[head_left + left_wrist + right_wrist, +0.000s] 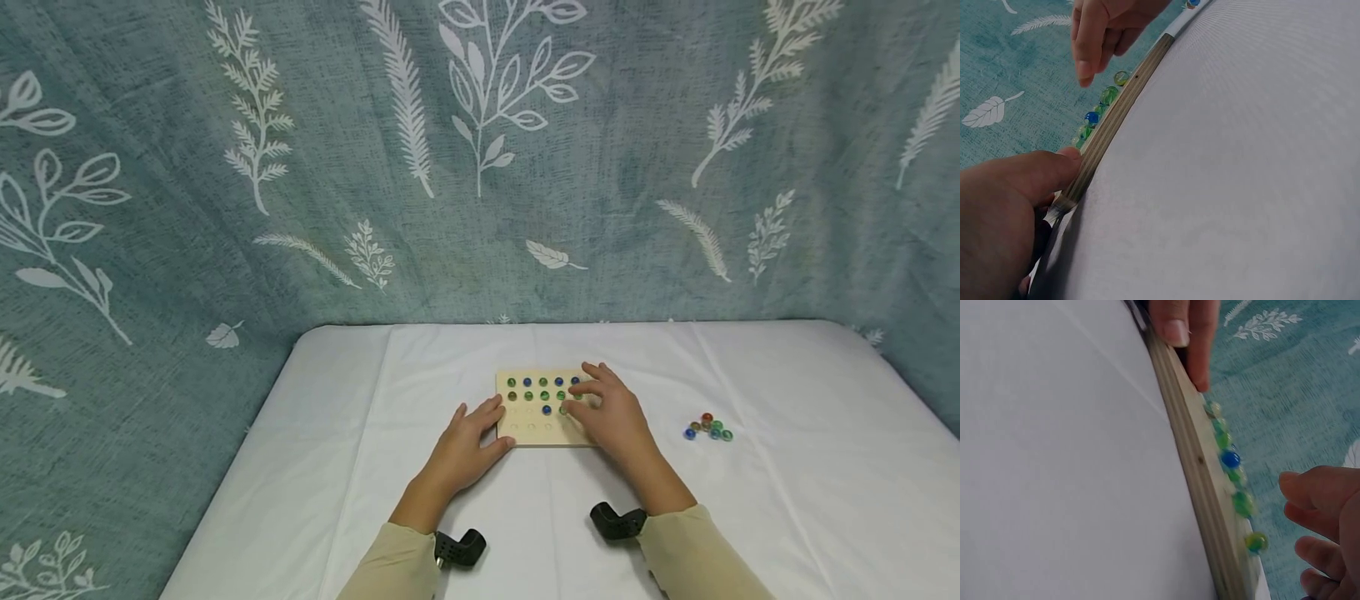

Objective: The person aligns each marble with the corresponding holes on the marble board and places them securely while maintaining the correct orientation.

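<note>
A pale wooden board (555, 437) with rows of round hollows lies on the table, with green, blue and brownish glass marbles (544, 396) in its two back rows. In the third row sit a blue marble (546, 410) and a green one (563, 409). My left hand (468, 446) holds the board's near left corner, thumb at the front edge and fingers along the left side. Over the board's right part hovers my right hand (618, 421), hiding some hollows. The right wrist view shows its loosely bent fingers (1316, 487) apart from the marbles, with nothing between them.
Right of the board, several loose marbles (707, 427) in red, blue, green and brown lie in a small cluster. A white cloth (420, 375) covers the table. Behind and to the left hangs a blue-green leaf-patterned curtain (480, 250).
</note>
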Motion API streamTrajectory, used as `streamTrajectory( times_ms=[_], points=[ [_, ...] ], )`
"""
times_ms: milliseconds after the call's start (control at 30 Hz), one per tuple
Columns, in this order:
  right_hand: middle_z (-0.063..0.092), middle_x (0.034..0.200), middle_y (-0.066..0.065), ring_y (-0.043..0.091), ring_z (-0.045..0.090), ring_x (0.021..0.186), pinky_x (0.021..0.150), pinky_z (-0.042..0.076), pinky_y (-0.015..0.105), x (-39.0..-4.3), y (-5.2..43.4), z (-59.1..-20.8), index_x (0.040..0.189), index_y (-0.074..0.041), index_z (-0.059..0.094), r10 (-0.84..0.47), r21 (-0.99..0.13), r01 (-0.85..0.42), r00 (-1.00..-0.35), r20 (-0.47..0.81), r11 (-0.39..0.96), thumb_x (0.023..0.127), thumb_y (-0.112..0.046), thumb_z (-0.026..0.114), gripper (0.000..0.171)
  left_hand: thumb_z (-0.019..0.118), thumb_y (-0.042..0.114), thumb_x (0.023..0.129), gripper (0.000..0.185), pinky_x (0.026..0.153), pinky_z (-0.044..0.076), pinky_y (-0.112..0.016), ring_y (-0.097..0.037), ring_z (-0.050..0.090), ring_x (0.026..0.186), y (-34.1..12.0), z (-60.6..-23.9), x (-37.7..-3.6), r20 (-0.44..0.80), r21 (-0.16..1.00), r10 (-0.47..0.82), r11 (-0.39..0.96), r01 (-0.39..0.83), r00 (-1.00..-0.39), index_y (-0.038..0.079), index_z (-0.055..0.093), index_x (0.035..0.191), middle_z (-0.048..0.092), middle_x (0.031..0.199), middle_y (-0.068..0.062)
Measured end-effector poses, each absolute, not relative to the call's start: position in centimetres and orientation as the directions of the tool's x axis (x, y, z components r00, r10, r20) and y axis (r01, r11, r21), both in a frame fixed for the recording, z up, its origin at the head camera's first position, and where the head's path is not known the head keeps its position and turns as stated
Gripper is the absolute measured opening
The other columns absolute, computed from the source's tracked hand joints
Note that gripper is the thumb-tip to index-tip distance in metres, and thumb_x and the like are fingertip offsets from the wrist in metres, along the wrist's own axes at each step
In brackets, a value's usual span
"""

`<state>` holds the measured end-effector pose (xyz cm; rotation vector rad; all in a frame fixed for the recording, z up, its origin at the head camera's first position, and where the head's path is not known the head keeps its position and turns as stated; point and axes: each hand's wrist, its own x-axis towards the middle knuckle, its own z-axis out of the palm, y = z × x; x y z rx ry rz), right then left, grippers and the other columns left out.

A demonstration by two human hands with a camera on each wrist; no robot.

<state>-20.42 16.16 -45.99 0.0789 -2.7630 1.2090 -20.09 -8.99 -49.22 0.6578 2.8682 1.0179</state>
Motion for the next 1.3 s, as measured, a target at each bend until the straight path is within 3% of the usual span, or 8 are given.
streamTrajectory(
  times_ms=[633,933,1300],
  points=[
    [0.039,0.155,0.017,0.041,0.024,0.147,0.111,0.028,0.068,-18.4,24.8,-44.5,0.119,0.000,0.068,0.160,-0.710,0.026,-0.979,0.123,0.704,0.093,-0.033,0.067,0.042,0.064,0.040,0.094,0.061,0.127,0.012,-0.041,-0.014,0.036,0.145,-8.9,-49.0,-20.0,0.112,0.616,0.402,0.690,0.380,-0.909,0.013,0.049,0.146,0.039,0.156,0.006],
    [0.032,0.158,0.017,0.044,0.019,0.148,0.113,0.024,0.070,-16.8,28.8,-44.9,0.126,0.001,0.064,0.265,-0.727,0.152,-0.963,0.043,0.670,0.096,-0.042,0.061,0.053,0.064,0.039,0.094,0.060,0.127,0.012,-0.042,-0.014,0.036,0.145,-8.8,-49.1,-20.0,0.112,0.615,0.400,0.691,0.379,-0.910,0.012,0.049,0.146,0.039,0.157,0.005],
    [0.030,0.158,0.020,0.051,0.018,0.145,0.111,0.024,0.071,-16.2,31.5,-45.8,0.127,0.002,0.063,0.308,-0.725,0.217,-0.951,-0.007,0.653,0.098,-0.047,0.054,0.058,0.065,0.039,0.094,0.061,0.127,0.012,-0.042,-0.014,0.036,0.145,-8.7,-49.2,-19.9,0.113,0.611,0.399,0.695,0.380,-0.910,0.011,0.049,0.146,0.039,0.156,0.004]
  ],
)
